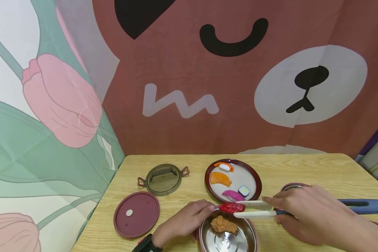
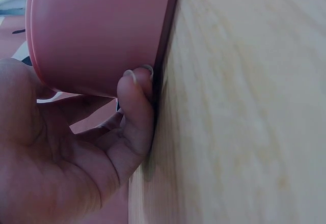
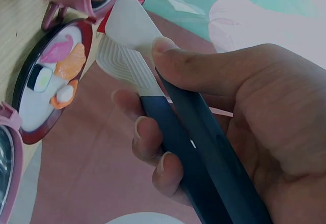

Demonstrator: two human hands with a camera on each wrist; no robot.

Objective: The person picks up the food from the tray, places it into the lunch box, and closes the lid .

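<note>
My right hand grips blue-and-white tongs. Their white tips pinch a glossy red piece of toy food above the far rim of a pink steel-lined pot. In the right wrist view, the thumb presses one arm of the tongs while the fingers curl round the other. A toy fried chicken piece lies inside the pot. At the pot's left side, my left hand holds it, and the left wrist view has curled fingers against the pink outer wall near the table.
Beyond the pot stands a dark-red-rimmed plate with several toy sushi pieces. A clear pot lid with handles and a maroon disc lie to the left. Another round pink-rimmed vessel is partly hidden behind my right hand.
</note>
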